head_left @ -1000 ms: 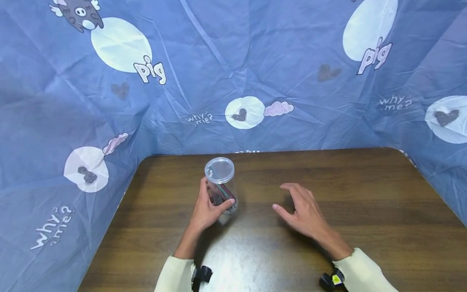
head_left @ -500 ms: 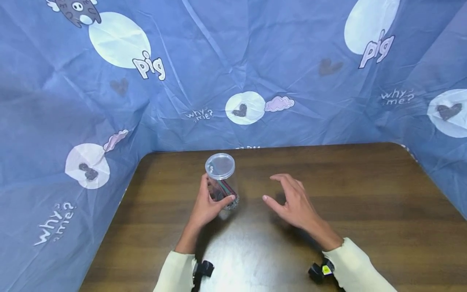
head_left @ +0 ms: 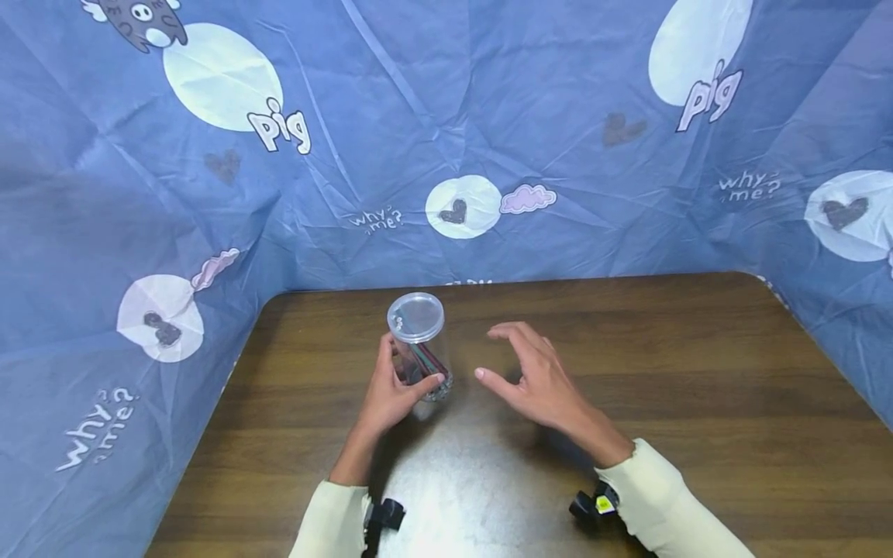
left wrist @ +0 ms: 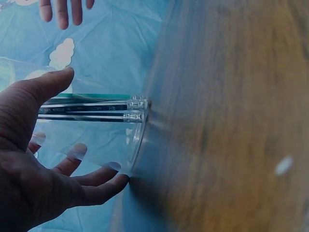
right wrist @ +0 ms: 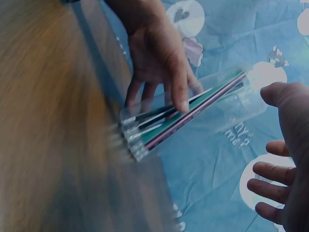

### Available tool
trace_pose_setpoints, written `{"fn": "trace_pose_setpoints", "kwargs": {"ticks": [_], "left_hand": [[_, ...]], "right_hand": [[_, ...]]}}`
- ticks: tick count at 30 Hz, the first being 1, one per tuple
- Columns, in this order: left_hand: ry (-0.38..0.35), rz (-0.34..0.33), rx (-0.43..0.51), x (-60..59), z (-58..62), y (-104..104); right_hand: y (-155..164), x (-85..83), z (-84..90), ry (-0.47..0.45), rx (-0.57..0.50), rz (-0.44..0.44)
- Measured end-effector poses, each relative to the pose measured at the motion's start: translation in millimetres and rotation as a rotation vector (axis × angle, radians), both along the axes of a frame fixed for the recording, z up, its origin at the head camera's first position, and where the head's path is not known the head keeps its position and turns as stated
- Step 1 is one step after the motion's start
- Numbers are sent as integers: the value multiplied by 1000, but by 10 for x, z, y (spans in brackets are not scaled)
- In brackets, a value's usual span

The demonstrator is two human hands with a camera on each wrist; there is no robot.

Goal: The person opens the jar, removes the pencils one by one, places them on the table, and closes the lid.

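Note:
My left hand grips a clear plastic jar with a round translucent lid, its fingers and thumb curled round the lower part. The jar stands upright on the wooden table. Inside lean several slim pen-like sticks, in green, dark red and black; their exact kind is hard to tell. Clear ribbed pieces show at their lower ends in the left wrist view. To the right of the jar my right hand hovers, fingers and thumb spread apart, holding nothing and not touching the jar.
The brown wooden table spreads to the right and in front of the hands. A blue cloth printed with pigs, hearts and words hangs behind and beside it. Light glares off the table's front middle.
My right hand has moved left, closer to the jar. The left hand keeps its grip, and the jar stays in its place. The head view has shifted slightly.

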State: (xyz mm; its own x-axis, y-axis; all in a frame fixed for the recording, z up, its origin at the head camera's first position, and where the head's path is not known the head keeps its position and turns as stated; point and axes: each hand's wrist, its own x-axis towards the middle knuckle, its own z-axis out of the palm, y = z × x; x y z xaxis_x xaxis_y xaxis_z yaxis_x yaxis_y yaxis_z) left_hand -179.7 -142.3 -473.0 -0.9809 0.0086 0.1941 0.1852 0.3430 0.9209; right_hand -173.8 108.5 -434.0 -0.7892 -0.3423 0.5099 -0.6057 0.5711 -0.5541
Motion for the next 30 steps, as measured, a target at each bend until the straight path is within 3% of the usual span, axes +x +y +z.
{"fn": "trace_pose_setpoints", "kwargs": {"ticks": [9,18,30], "left_hand": [[5,1,2,-32,0,6],[-5,7,-18,-12,4,8],[-8,-17,-22,-13,-7,-6]], "right_hand": [[-198,-16,189,15,-21,23],[-410,2,322,111,-55,61],[-636,-30,369,130,-23,26]]}}
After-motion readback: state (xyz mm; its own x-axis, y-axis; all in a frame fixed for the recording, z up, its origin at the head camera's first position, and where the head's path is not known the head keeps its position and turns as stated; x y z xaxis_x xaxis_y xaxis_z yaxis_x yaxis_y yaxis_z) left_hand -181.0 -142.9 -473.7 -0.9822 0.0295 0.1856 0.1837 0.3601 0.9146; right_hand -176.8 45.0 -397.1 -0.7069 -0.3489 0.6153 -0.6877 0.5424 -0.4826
